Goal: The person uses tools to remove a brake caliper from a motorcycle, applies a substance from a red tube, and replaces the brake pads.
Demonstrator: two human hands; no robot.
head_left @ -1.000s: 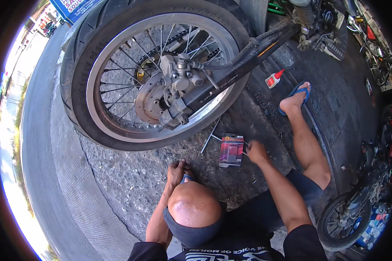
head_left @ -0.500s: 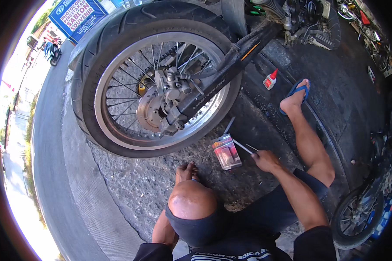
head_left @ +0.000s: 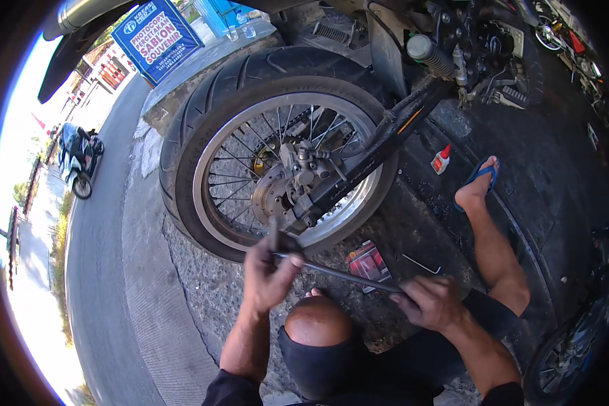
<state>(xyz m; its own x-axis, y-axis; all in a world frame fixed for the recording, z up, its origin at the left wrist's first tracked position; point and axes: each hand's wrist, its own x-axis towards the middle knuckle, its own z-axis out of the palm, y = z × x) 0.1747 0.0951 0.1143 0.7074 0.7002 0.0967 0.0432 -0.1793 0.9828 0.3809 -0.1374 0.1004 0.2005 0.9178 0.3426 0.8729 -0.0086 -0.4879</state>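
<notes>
Lower centre, my left hand (head_left: 269, 274) and right hand (head_left: 430, 302) grip the rod (head_left: 348, 273); probably readying it, the next move needs steady aligning.

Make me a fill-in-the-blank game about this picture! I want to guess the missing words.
1. The left hand and the right hand are both on the long tool, so the number of hands holding it is ____.
2. The bottle has a cap coloured ____.
3. The sandal is coloured ____.
4. The thin bent rod near the pack is shaped like the letter ____.

Missing words: two; red; blue; L.
</notes>
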